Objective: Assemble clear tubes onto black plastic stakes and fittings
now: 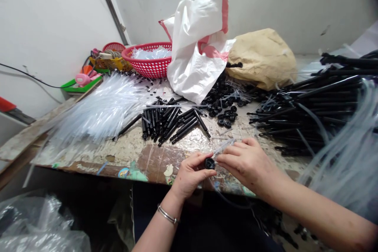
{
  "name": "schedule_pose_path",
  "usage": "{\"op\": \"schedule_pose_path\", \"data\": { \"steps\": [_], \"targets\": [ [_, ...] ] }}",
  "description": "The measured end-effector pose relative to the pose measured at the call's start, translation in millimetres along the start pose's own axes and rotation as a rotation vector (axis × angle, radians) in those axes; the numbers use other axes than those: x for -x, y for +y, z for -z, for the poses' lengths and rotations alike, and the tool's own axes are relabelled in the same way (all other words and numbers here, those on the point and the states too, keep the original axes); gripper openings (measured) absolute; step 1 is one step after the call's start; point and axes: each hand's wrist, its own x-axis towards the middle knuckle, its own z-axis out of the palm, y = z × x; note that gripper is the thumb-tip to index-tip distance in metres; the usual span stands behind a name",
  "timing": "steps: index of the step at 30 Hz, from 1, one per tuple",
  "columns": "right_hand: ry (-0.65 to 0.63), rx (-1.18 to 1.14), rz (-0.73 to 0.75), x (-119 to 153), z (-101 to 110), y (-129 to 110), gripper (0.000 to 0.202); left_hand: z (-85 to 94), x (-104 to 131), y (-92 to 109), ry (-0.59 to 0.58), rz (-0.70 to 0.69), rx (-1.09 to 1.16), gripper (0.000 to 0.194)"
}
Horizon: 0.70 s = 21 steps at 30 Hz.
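My left hand pinches a small round black plastic cap between thumb and forefinger, its hollow side facing up, above the table's front edge. Close beside it on the right, my right hand has its fingers closed on thin clear plastic tubing, part of which sticks out toward the cap. Whether the tubing passes into the cap I cannot make out. Behind the hands lie short black rods and a heap of similar black caps.
A fan of clear tubes covers the table's left. Long black rods and loose clear tubing crowd the right. At the back are a red basket, a white sack, a brown paper bag and a green tray.
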Motion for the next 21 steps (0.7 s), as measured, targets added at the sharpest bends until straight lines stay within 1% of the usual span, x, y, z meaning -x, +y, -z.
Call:
{"op": "schedule_pose_path", "data": {
  "steps": [6,10,16,18,20,21],
  "targets": [
    [-0.040,0.049,0.051,-9,-3,-4,0.018,1.7,0,-4,-0.005,0.021,0.028,0.041],
    [-0.061,0.016,0.070,-16,-7,-4,0.020,0.7,1,-2,0.017,0.016,0.073,0.038],
    [-0.023,0.002,0.093,-21,-20,-3,0.018,-0.5,1,3,0.025,0.022,0.024,0.031],
    [-0.016,0.002,0.090,-22,-23,-4,0.018,-1.4,1,3,0.051,0.026,0.051,0.030],
    [0.004,-0.001,0.084,-22,-20,-6,0.016,-2.5,2,2,0.083,0.039,0.127,0.032],
    [0.031,0.000,0.072,-23,-15,-6,0.014,-3.1,2,1,0.098,0.044,0.164,0.032]
  ]
}}
